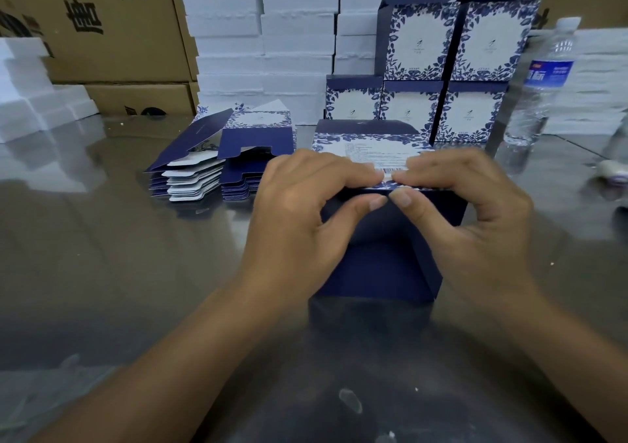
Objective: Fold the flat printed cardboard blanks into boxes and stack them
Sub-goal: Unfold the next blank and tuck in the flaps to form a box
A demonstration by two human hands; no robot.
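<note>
My left hand (306, 215) comes in from the lower left, forearm angled up toward the middle of the table (102, 255), wrist bent so the knuckles face up. Its fingers curl over the top edge of the box I am folding (380, 255), and its thumb presses on the dark blue flap just below that edge. My right hand (475, 215) mirrors it from the lower right, fingers hooked over the same edge, thumb tip almost touching the left thumb tip. Both hands are closed on the box, pinching its upper edge between fingers and thumbs.

The box stands on the table directly in front of me, its plain navy side facing me and a printed panel with small text and floral border facing up and away. Its top edge runs left to right under my fingers.

To the left, the table is bare and shiny out to the white foam pieces (30, 96). Just left of my left hand lies the pile of flat blanks (217, 157), fanned slightly, its tabs pointing toward me. Behind the box, the finished boxes (448, 68) stand stacked in two tiers, close to its far side. On the right a water bottle (540, 92) stands near my right hand, with some clear table beyond it.
</note>
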